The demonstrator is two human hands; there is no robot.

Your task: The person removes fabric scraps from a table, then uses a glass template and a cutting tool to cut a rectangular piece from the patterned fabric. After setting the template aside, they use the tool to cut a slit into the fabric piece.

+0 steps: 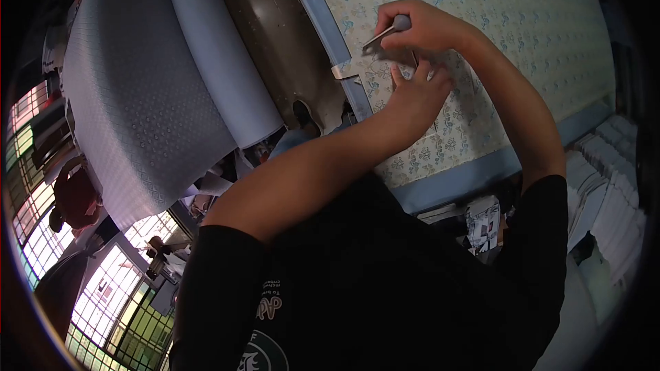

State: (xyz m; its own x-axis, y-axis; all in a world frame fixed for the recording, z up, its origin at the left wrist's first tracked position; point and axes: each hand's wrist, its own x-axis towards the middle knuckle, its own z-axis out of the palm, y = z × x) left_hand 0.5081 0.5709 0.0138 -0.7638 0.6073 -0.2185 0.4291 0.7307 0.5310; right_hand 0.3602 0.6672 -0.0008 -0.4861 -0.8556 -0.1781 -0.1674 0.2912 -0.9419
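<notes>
My right hand (427, 25) is closed around a tool with a rounded grey knob (401, 23) and a thin metal shaft pointing down-left. I cannot make out its exact kind. Just below it, my left hand (421, 96) lies with spread fingers on a pale patterned sheet (481, 48) printed with small blue and beige motifs. A thin dark line shows between the two hands, too small to name. Near my left hand the printed motifs look darker and denser.
The sheet covers a table with a blue-grey edge (457, 184). To the left lies a wide grey quilted material (144, 89) beside a pale roll (220, 55). Stacked white sheets (612, 192) stand at right. A person in dark red (75, 196) is at far left, and a shoe (302, 115) shows below.
</notes>
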